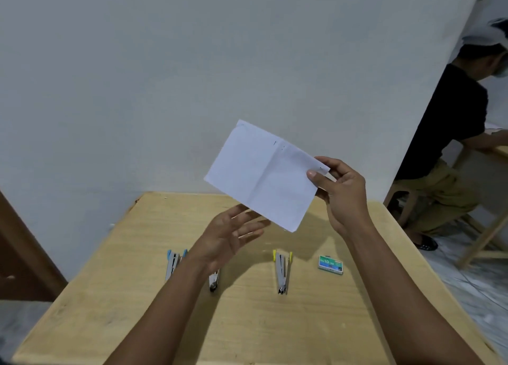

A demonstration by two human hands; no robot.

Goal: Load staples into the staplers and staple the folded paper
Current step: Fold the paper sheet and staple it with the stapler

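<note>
Paper: folded paper (264, 175), a thin, matte white rectangle, is held tilted in the air above the far edge of the tabletop (247, 323); a crease runs down its middle and small dark marks sit near its upper edge.
Right hand: right hand (341, 191) pinches the paper's right corner, thumb flat on the near face, fingers (334, 166) curled behind it.
Left hand: left hand (228, 235) is palm up, fingers straight and spread, gripping nothing, just under the paper's lower edge; contact cannot be told.
Staplers: three slim metal bodies lie in a row across the middle of the tabletop. The blue-tipped stapler (174, 264) is nearest the left edge, partly behind the left forearm. The middle stapler (214, 280) shows only its metal nose under the wrist. The yellow-tipped stapler (281, 272) lies right of centre.
Staple box: small flat green staple box (330, 265) sits just right of the yellow-tipped stapler.
Surface: smooth pale wood grain with square corners.
Beyond: plain white wall (137, 76); a seated person (453, 133) in a black shirt past the right edge.
</note>
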